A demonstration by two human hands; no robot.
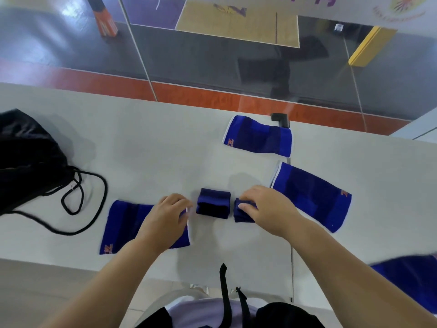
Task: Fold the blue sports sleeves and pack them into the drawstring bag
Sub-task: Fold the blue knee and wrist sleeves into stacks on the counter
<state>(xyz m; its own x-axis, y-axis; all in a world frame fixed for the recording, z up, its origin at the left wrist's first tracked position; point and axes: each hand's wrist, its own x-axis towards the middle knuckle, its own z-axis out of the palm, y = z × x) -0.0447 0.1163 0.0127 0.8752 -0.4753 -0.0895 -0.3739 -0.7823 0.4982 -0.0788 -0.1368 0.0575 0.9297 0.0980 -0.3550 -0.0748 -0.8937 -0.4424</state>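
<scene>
Mid-frame, folding is underway: the right hand (267, 209) pinches a folded sleeve (243, 210), the left hand (165, 216) rests loosely on a flat sleeve (123, 223), likely next to fold.

Bright, even overhead light is washing the white table (153, 138) close to overexposed. Shadows are staying soft and short: a faint one is sitting beyond the right hand (267, 207), another beside the black drawstring bag (26, 159). Glare is streaking across the glossy floor (71, 43) at top left. Wide-angle distortion is bending the table edges. Corners are smearing, and overall focus is running slightly soft with compression haze.
</scene>
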